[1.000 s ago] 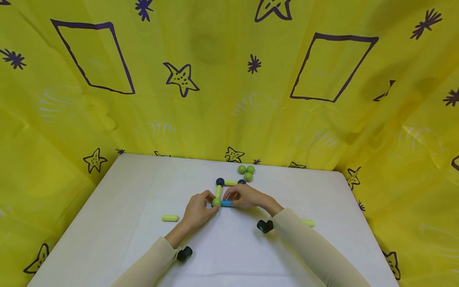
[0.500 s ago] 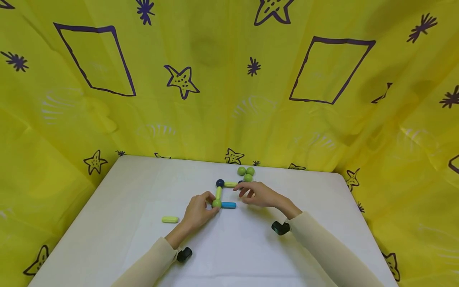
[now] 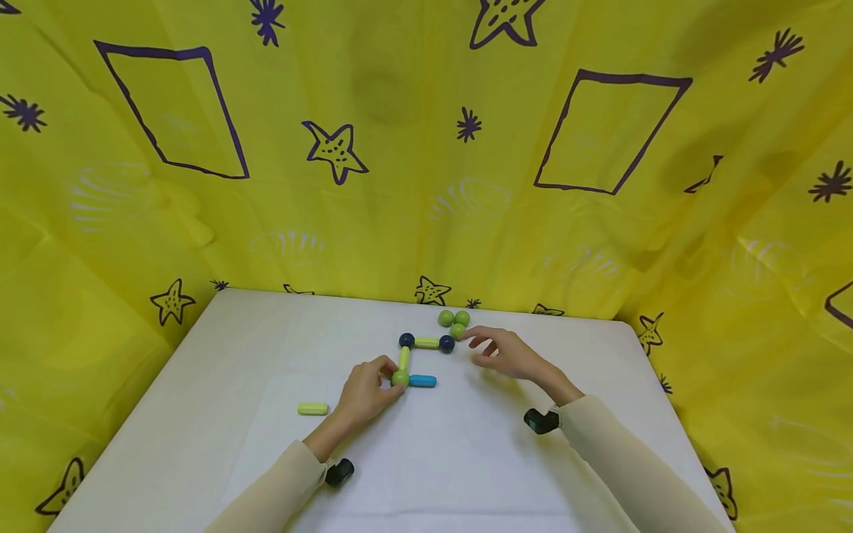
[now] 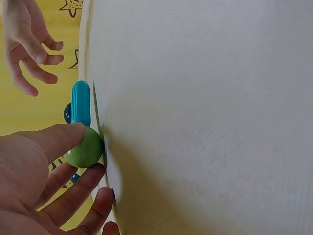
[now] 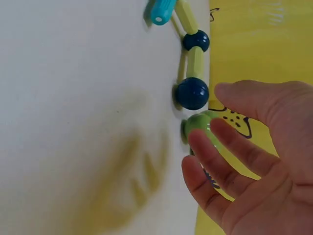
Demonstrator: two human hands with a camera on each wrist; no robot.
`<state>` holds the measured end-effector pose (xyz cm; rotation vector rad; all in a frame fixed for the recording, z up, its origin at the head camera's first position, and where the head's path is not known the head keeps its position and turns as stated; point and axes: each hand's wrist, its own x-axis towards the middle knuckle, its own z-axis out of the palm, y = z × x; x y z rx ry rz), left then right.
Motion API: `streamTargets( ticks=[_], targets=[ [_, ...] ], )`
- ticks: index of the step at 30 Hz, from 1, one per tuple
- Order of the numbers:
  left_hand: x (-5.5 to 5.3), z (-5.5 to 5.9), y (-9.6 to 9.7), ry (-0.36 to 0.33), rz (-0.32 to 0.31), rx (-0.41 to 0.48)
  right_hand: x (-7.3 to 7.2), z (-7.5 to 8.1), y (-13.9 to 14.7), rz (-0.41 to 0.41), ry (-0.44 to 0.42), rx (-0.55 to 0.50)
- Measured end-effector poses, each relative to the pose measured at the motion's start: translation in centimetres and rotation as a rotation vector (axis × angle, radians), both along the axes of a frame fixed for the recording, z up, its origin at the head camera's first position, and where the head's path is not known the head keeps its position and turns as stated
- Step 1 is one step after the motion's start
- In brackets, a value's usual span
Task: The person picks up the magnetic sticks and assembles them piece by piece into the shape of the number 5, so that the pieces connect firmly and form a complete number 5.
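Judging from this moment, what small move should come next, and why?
Probably the right hand should pinch the nearest of the three clustered green balls: it hovers beside them, holding nothing, and the free end of the blue rod bears no ball.

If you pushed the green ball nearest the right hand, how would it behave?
The green ball would likely roll: it looks round and sits on a flat table. Its glossy shine suggests it may be a little slippery. It's probably stiff, with no dents showing.
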<state>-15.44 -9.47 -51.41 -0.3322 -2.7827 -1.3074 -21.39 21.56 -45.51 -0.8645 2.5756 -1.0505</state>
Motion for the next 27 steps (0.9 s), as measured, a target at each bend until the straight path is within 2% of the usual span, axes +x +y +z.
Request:
streamTargets(
  ticks=[9, 12, 21, 27],
  targets=[
    [-0.1, 0.0, -0.3, -0.006, -0.016, 0.002, -1.0, -1.6, -1.1, -0.248, -0.025, -0.027],
    [-0.1, 0.0, -0.3, -0.013, -0.012, 0.007, -1.6, -2.2, -1.5, -0.304, -0.045, -0.034],
    [-0.2, -0.1, -0.3, -0.006, -0.026, 0.018, -2.9, -4.3, -2.6, -0.344, -0.021, -0.052],
    [0.0, 0.0, -0.4, -0.008, -0.028, 0.013, -3.3, -5.2, -3.3, -0.357, 0.03, -0.026]
  ],
)
